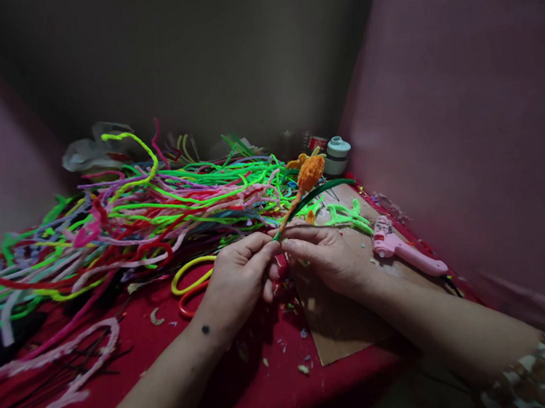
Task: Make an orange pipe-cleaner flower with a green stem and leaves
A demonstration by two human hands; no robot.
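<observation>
An orange fuzzy flower bud [310, 173] on an orange stem leans up and to the right above my hands. My left hand [246, 266] pinches the lower end of this stem between thumb and fingers. Fingertips of my right hand [323, 253] press together right beside it, at the same spot. A dark green pipe cleaner [324, 188] runs from the pinched end out to the right, behind the bud. Green shows at the stem's base, between the two thumbs. The fingertips partly hide how the two pieces join.
Many coloured pipe cleaners [197, 200] are heaped at the left and middle. Yellow and red scissor handles [180, 283] lie beside my left hand. A pink glue gun [411, 253] rests right, by cardboard [338, 324]. Behind stands a pale jar [337, 155]. Scraps dot the red cloth [249, 382].
</observation>
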